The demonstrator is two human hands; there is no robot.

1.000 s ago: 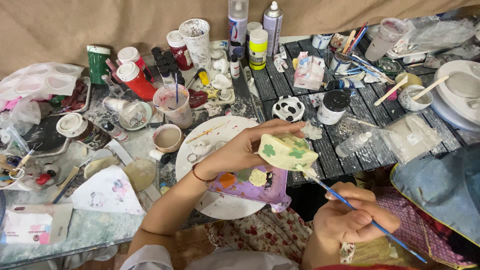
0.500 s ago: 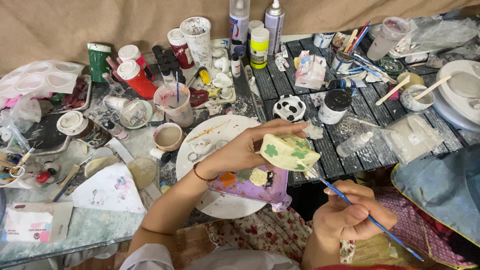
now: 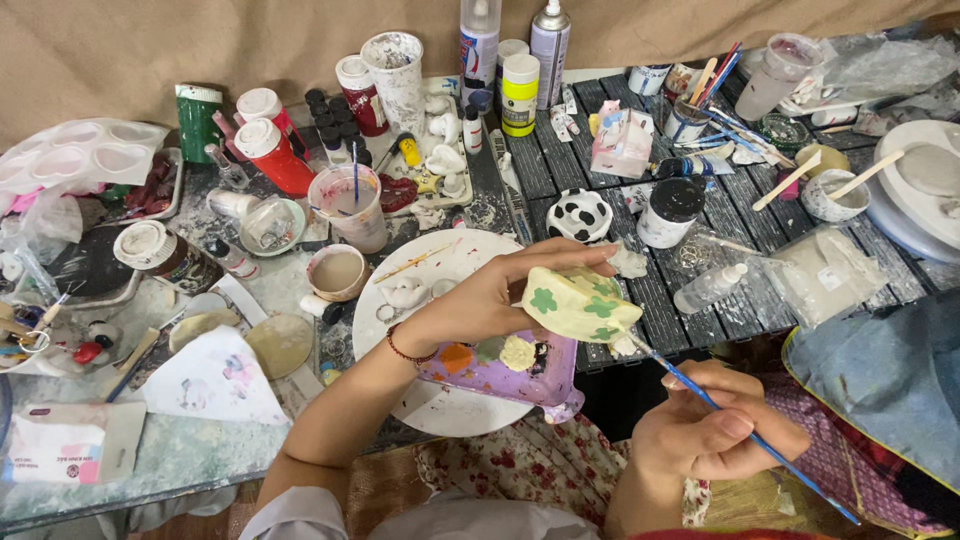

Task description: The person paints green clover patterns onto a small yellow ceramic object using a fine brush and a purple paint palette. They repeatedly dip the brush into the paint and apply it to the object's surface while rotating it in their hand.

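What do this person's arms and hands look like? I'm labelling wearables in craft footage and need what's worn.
Both hands are bare, no gloves or rings visible. The left hand has a thin dark red bracelet at the wrist. The right hand shows nothing at its wrist. Forearms are uncovered; a pale sleeve begins at the left upper arm.

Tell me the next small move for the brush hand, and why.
Probably ease the brush tip a touch further along the lower right edge of the pale yellow piece. The right hand holds the blue brush with its tip at that edge, while the left hand holds the piece tilted above the purple tray. Green clover shapes already show on top; the edge looks unfinished.
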